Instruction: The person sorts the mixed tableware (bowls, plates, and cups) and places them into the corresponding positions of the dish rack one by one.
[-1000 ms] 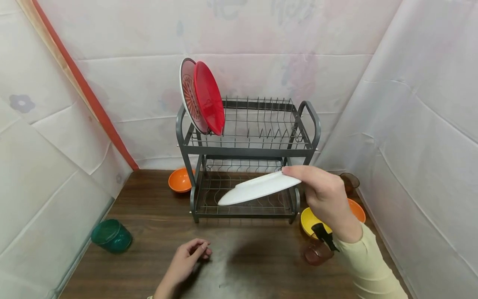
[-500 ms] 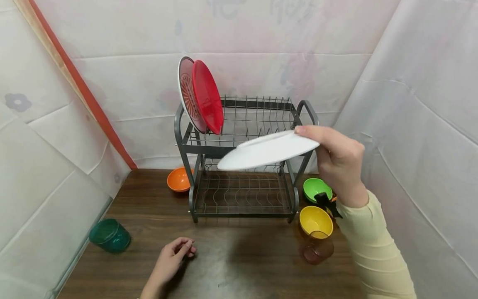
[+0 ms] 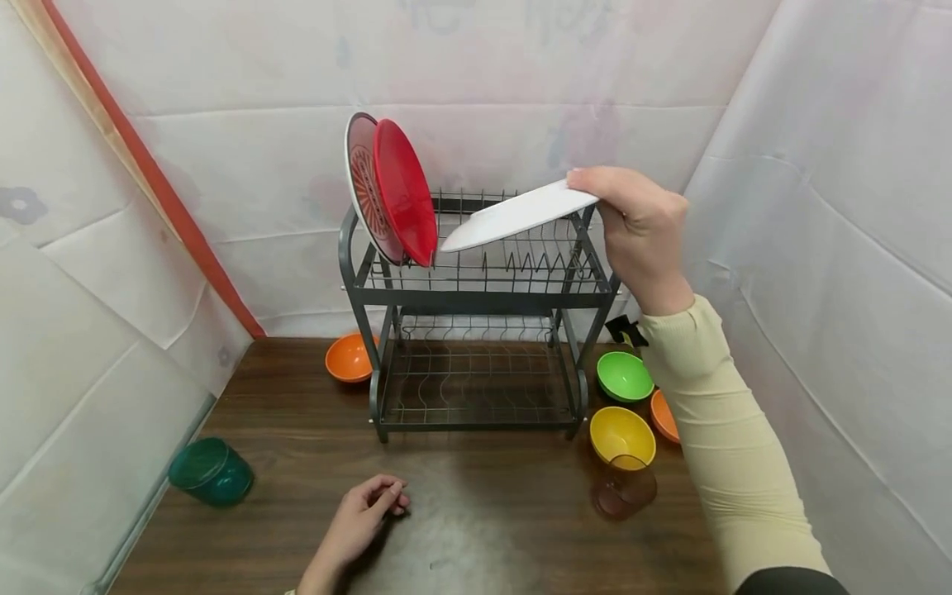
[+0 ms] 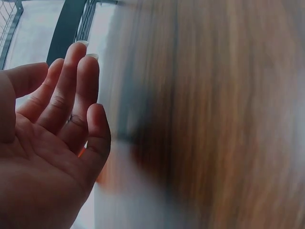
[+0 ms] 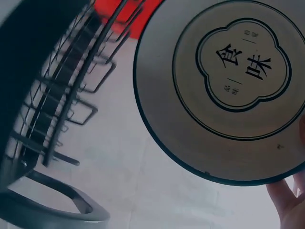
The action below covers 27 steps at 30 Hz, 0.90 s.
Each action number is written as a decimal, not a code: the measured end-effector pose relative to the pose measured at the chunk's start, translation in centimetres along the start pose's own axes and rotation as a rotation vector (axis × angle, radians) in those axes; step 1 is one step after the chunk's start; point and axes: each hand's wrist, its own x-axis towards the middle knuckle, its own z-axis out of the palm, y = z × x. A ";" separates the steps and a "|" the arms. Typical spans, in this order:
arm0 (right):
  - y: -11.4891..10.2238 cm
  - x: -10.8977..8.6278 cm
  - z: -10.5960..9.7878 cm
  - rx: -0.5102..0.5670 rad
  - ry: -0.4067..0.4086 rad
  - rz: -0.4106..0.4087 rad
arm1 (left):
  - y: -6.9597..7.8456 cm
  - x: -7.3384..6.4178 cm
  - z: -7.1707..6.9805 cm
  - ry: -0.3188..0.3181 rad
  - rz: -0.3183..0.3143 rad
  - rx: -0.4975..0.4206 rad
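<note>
My right hand [image 3: 641,223] pinches a white plate [image 3: 521,216] by its right edge and holds it tilted in front of the upper tier of the dish rack [image 3: 483,299]. In the right wrist view, the plate [image 5: 190,124] shows a dark blue rim and dark printed characters. Two plates lean at the rack's upper left: a red plate [image 3: 405,194] and a patterned white-rimmed plate [image 3: 363,178]. My left hand [image 3: 360,516] rests low over the table, fingers loosely curled around nothing. The left wrist view shows that hand's [image 4: 57,124] bare palm.
To the rack's right stand a green bowl [image 3: 625,377], a yellow bowl [image 3: 623,431], an orange bowl [image 3: 662,416] and a brownish glass [image 3: 623,494]. Another orange bowl [image 3: 348,359] is left of the rack. A teal glass [image 3: 211,473] stands at the table's left edge.
My right hand has raised the white plate from in front of the lower tier to the upper tier's height. The left hand has shifted only slightly.
</note>
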 end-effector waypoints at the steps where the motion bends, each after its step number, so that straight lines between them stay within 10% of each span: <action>1: 0.3 0.2 0.3 0.006 -0.008 -0.027 | 0.0 0.0 0.3 -0.013 0.002 -0.002; 27: 2.5 3.9 6.7 -0.189 -0.422 -0.431 | 1.6 0.1 6.2 -0.305 0.084 -0.136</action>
